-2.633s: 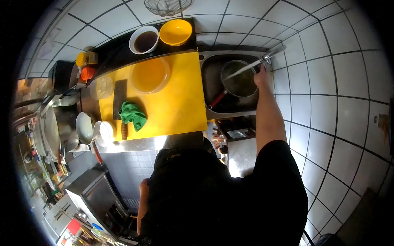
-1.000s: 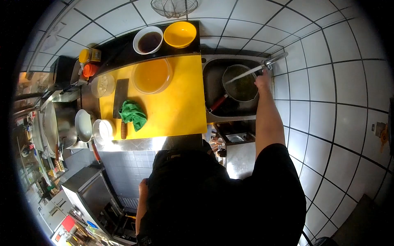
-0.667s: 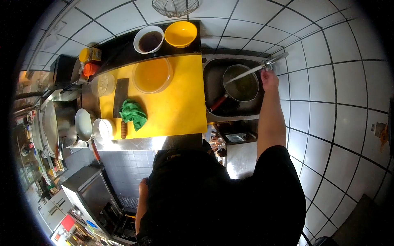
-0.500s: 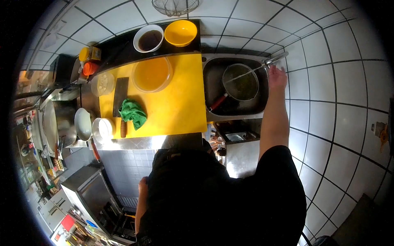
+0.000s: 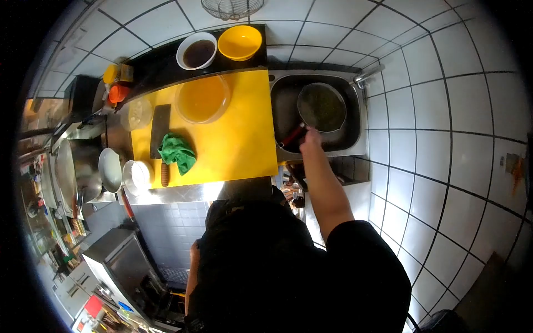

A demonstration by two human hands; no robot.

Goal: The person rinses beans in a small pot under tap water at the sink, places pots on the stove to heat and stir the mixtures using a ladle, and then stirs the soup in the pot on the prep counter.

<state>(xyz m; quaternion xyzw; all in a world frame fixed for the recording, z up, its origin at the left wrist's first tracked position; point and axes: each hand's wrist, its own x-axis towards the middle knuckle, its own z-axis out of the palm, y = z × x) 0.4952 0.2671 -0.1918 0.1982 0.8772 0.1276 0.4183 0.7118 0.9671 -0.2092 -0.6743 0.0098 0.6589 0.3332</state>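
My right hand [image 5: 312, 137] is down at the sink, right beside the red-and-black handle [image 5: 293, 136] of a frying pan. Its fingers are blurred, and I cannot tell whether they grip the handle. Dark greenish liquid lies in the pan [image 5: 322, 108], which rests in the steel sink [image 5: 355, 136]. No water stream shows from the faucet [image 5: 367, 76]. My left hand [image 5: 195, 248] hangs low by my body, its fingers mostly hidden against dark clothing.
A yellow cutting board [image 5: 239, 150] left of the sink carries a cleaver [image 5: 160, 125], a green cloth [image 5: 177, 152] and a bowl of orange liquid [image 5: 202, 100]. Behind it stand a white bowl [image 5: 198, 51] of dark liquid and a yellow bowl [image 5: 240, 43]. A tiled wall [image 5: 411, 116] bounds the right.
My right hand has moved from the faucet down and left to beside the pan handle. The water stream that ran into the pan has stopped. My left hand stays by my body.
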